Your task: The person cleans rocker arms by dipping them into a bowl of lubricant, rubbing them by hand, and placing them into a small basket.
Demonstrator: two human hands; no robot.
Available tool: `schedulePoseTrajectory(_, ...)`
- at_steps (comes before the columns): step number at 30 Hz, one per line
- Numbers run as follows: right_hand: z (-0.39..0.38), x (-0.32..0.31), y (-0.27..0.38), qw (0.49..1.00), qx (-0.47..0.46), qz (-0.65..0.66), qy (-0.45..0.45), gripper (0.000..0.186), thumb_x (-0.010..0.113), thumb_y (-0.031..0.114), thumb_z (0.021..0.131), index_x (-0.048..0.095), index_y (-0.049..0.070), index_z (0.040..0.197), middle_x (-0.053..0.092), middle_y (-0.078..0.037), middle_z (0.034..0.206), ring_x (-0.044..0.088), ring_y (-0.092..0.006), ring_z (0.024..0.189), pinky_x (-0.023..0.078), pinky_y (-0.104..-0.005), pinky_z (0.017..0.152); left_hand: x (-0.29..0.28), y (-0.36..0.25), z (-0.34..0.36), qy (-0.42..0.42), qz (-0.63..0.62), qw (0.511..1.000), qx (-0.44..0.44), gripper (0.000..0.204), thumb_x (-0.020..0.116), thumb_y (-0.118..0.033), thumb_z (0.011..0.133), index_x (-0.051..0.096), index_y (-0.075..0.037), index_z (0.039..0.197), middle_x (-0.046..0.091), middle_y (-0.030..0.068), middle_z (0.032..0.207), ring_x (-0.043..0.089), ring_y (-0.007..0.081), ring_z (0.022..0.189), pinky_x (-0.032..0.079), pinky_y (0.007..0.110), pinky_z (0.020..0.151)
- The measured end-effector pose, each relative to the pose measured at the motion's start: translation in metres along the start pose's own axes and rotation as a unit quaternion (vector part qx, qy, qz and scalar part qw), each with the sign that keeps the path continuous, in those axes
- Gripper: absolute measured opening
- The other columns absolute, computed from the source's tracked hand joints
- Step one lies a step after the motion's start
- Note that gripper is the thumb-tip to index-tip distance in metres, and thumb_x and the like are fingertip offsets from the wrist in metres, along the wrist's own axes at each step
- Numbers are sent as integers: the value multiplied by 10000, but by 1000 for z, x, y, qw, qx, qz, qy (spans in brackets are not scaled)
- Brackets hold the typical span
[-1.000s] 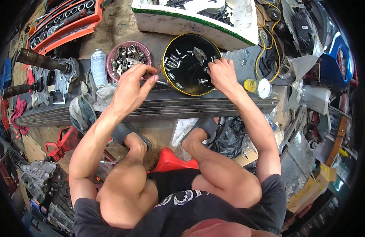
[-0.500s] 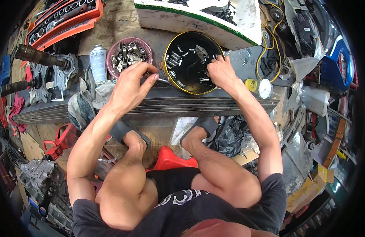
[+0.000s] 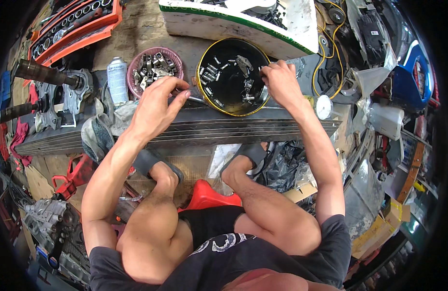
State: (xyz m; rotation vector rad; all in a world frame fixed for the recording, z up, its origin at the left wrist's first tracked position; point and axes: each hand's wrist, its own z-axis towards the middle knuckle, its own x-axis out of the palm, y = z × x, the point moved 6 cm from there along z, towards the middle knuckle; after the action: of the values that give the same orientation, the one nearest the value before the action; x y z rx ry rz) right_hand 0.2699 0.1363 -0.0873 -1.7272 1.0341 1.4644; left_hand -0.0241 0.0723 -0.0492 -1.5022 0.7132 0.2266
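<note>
mech. workshop, w/ orange socket set, 1 spray can, metal castings & black tub of metal pts

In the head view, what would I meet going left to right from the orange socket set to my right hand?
Orange socket set, spray can, pink plastic basket, black yellow-rimmed tub, your right hand.

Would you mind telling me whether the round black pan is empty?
Not empty: small metal parts lie scattered inside the black pan.
</note>
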Motion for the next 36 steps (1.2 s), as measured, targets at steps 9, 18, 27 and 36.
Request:
schedulePoseTrajectory(9, -9, -12, -17, 998, 34, 42, -11, 135, 712, 146, 856, 736, 66, 963, 700, -104, 969, 610, -316, 1030, 409, -486, 894, -18, 13, 0, -56, 98, 993, 25, 158, 702, -122, 917, 672, -4, 1017, 670, 132, 963, 652, 299, 921, 508, 381, 830)
schedulePoseTrajectory(18, -9, -13, -8, 995, 7, 65, -72, 131, 708, 131, 855, 722, 86, 977, 694, -90, 972, 608, -309, 1042, 427, -472, 880, -51, 82, -32, -61, 357, 927, -102, 361, 760, -187, 841, 678, -95, 1180, 643, 113, 1262, 574, 337, 1159, 431, 492, 983)
schedulePoseTrajectory(27, -8, -11, -5, 984, 33, 136, -114, 153, 702, 190, 875, 731, 75, 972, 679, -102, 889, 638, -327, 952, 451, -481, 826, -39, 102, -41, -52, 349, 930, -100, 236, 699, -212, 878, 726, -119, 1093, 683, 102, 1102, 594, 333, 1114, 411, 525, 973)
schedulePoseTrajectory(36, 6, 7, 6, 988, 67, 140, -8, 285, 703, 297, 903, 700, 12, 910, 716, -197, 843, 689, -388, 813, 522, -512, 764, 17, 112, 17, -50, 377, 924, 23, 198, 735, -183, 802, 710, -97, 979, 639, 104, 990, 584, 316, 1039, 433, 480, 885)
